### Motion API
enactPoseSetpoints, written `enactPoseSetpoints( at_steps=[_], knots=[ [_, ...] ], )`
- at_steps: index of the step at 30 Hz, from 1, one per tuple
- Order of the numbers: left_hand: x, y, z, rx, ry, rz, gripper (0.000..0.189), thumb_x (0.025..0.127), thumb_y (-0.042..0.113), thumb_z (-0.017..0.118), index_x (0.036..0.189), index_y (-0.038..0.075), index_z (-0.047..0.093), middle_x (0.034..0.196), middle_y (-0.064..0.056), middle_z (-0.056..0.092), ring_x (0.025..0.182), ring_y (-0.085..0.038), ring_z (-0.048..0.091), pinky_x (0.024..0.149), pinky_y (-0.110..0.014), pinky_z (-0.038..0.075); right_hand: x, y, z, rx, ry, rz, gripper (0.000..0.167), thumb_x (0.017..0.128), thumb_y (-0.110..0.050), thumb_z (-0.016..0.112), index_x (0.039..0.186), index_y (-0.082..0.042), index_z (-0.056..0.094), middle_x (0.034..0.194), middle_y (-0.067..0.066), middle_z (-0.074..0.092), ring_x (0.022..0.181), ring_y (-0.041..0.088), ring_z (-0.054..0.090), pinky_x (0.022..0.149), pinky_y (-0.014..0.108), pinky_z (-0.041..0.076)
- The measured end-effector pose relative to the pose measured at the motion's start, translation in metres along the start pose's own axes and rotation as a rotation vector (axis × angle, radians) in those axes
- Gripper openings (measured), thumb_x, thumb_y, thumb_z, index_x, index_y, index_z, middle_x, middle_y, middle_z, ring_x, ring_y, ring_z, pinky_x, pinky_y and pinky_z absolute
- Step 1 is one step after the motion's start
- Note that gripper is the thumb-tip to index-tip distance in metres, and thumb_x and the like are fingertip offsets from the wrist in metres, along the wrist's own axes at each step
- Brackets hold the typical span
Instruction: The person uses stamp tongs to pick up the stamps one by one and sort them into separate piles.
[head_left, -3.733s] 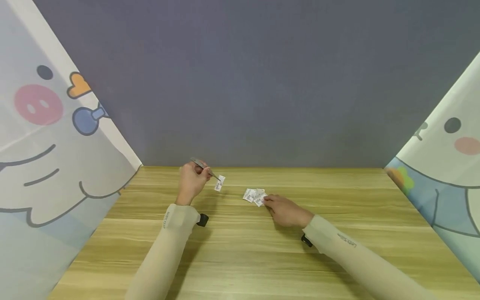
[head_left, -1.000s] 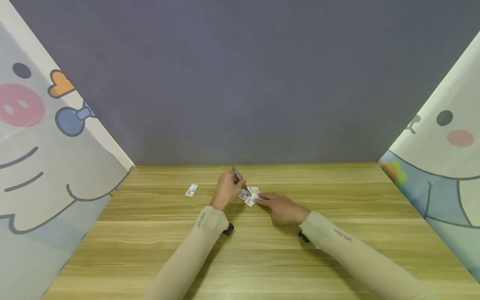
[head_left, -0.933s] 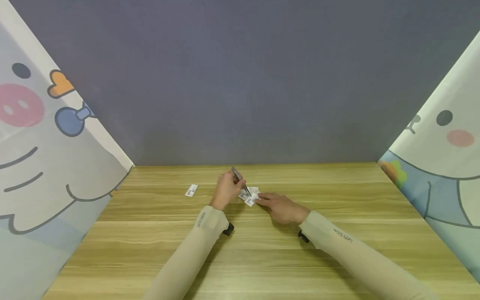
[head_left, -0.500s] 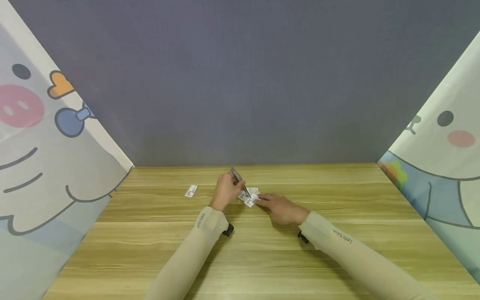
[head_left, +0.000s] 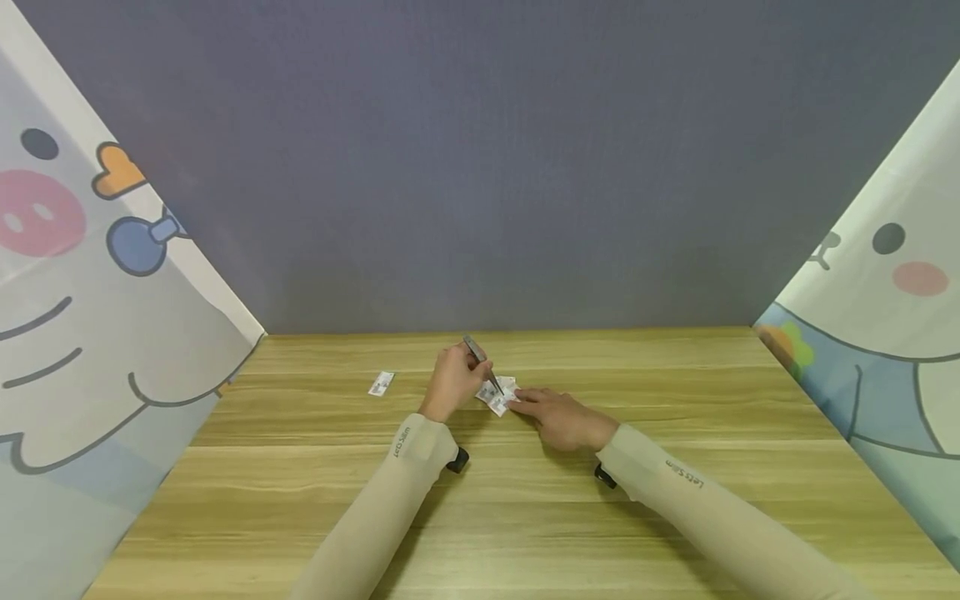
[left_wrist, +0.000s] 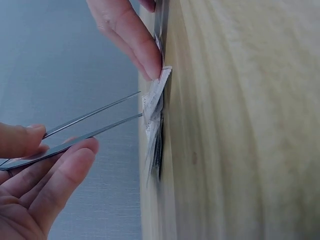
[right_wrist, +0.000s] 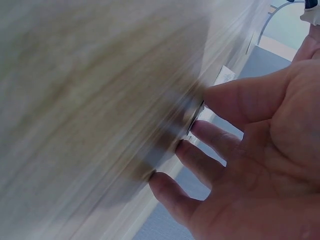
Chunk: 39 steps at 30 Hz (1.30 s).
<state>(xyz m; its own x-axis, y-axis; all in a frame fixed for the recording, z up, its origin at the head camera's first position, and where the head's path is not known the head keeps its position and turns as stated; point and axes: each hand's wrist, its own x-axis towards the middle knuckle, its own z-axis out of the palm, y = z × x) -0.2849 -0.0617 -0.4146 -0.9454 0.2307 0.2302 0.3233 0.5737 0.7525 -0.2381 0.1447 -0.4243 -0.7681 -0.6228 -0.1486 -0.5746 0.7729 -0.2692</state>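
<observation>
My left hand (head_left: 453, 379) pinches a pair of metal tweezers (head_left: 480, 358) between thumb and fingers. In the left wrist view the tweezers' two tips stand apart, right at a small pile of white printed packets (left_wrist: 155, 107). The pile of packets (head_left: 497, 402) lies overlapping on the table in the head view. My right hand (head_left: 566, 419) rests at the pile's right edge, its fingertips pressing on the packets. From the right wrist view, the right hand (right_wrist: 240, 145) has its fingers spread against the tabletop. A single white packet (head_left: 381, 383) lies apart, to the left.
The wood-grain table (head_left: 480, 533) runs back to a dark grey panel (head_left: 480, 167). Cartoon-printed sheets (head_left: 150, 350) flank both sides. Black wrist devices (head_left: 457, 460) sit under both sleeves.
Earlier the tweezers held one packet out to the left. That packet now lies on the table there, and my left hand has moved right to the pile. The right hand stays nearly still.
</observation>
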Motion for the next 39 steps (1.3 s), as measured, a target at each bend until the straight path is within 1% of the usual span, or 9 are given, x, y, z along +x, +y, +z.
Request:
enactPoseSetpoints(
  at_steps=[6,10,14,22,25,28,31,36,39],
  knots=[
    [0.001,-0.002,0.002,-0.004,0.002,0.018,0.006,0.093,0.013,0.063,0.094,0.008,0.064,0.082,-0.002,0.07,0.064,-0.009,0.062,0.056,-0.026,0.051,0.0,0.0,0.001,0.001,0.004,-0.002,0.051,0.096,0.001,0.042,0.145,-0.013,0.04,0.15,0.01,0.032,0.135,0.034,0.03,0.099,0.064,0.03],
    [0.002,-0.003,0.002,-0.024,0.011,0.04,0.005,0.093,0.012,0.062,0.093,0.007,0.063,0.082,-0.002,0.07,0.068,-0.013,0.065,0.058,-0.027,0.052,0.0,0.001,0.002,-0.004,0.01,-0.009,0.05,0.097,0.0,0.042,0.145,-0.014,0.04,0.149,0.011,0.032,0.134,0.034,0.031,0.099,0.063,0.031],
    [0.002,-0.002,0.002,-0.048,0.01,0.042,0.006,0.093,0.011,0.062,0.093,0.006,0.063,0.08,-0.002,0.069,0.07,-0.016,0.067,0.058,-0.027,0.053,0.0,0.0,0.002,0.0,0.009,-0.003,0.051,0.096,0.0,0.043,0.145,-0.015,0.04,0.149,0.011,0.032,0.135,0.034,0.03,0.1,0.063,0.03],
    [0.002,0.0,0.004,0.032,0.015,0.073,0.005,0.093,0.008,0.062,0.088,0.007,0.064,0.072,0.0,0.066,0.059,-0.007,0.06,0.051,-0.023,0.05,0.0,-0.002,0.003,0.004,0.007,0.018,0.054,0.096,0.0,0.043,0.146,-0.018,0.039,0.15,0.009,0.031,0.135,0.033,0.03,0.099,0.065,0.03],
    [0.001,-0.001,0.003,0.053,0.025,0.089,0.007,0.093,0.008,0.062,0.087,0.006,0.065,0.075,0.0,0.064,0.06,-0.007,0.059,0.051,-0.022,0.049,0.0,-0.002,0.003,0.037,0.022,0.026,0.047,0.098,-0.002,0.042,0.144,-0.014,0.042,0.149,0.009,0.033,0.135,0.033,0.03,0.101,0.063,0.029],
    [0.0,-0.001,-0.002,0.08,0.063,0.088,0.012,0.093,0.01,0.061,0.084,0.005,0.066,0.072,-0.001,0.063,0.056,-0.008,0.058,0.047,-0.022,0.047,0.001,-0.002,0.004,0.058,0.032,0.036,0.042,0.101,-0.007,0.039,0.142,-0.011,0.043,0.149,0.009,0.034,0.135,0.032,0.03,0.104,0.059,0.028],
    [-0.001,0.0,-0.011,0.074,0.108,0.085,0.014,0.093,0.01,0.062,0.083,0.003,0.067,0.07,-0.003,0.063,0.054,-0.01,0.058,0.046,-0.022,0.048,0.002,-0.001,0.005,0.053,0.035,0.033,0.04,0.102,-0.011,0.038,0.142,-0.01,0.043,0.148,0.009,0.034,0.135,0.031,0.03,0.105,0.056,0.029],
    [-0.005,0.005,-0.03,0.006,0.175,0.102,0.011,0.092,0.009,0.063,0.089,-0.001,0.066,0.073,-0.007,0.065,0.059,-0.013,0.063,0.052,-0.023,0.053,0.002,0.0,0.005,0.047,0.032,0.032,0.041,0.102,-0.01,0.038,0.143,-0.01,0.042,0.149,0.009,0.033,0.136,0.031,0.029,0.105,0.055,0.028],
    [-0.007,0.007,-0.045,-0.043,0.221,0.114,0.009,0.092,0.008,0.063,0.09,-0.001,0.066,0.075,-0.007,0.067,0.062,-0.015,0.065,0.054,-0.023,0.054,0.002,0.0,0.006,0.056,0.02,0.036,0.042,0.101,-0.01,0.04,0.143,-0.011,0.041,0.15,0.009,0.032,0.136,0.03,0.028,0.106,0.057,0.027]
  ],
)
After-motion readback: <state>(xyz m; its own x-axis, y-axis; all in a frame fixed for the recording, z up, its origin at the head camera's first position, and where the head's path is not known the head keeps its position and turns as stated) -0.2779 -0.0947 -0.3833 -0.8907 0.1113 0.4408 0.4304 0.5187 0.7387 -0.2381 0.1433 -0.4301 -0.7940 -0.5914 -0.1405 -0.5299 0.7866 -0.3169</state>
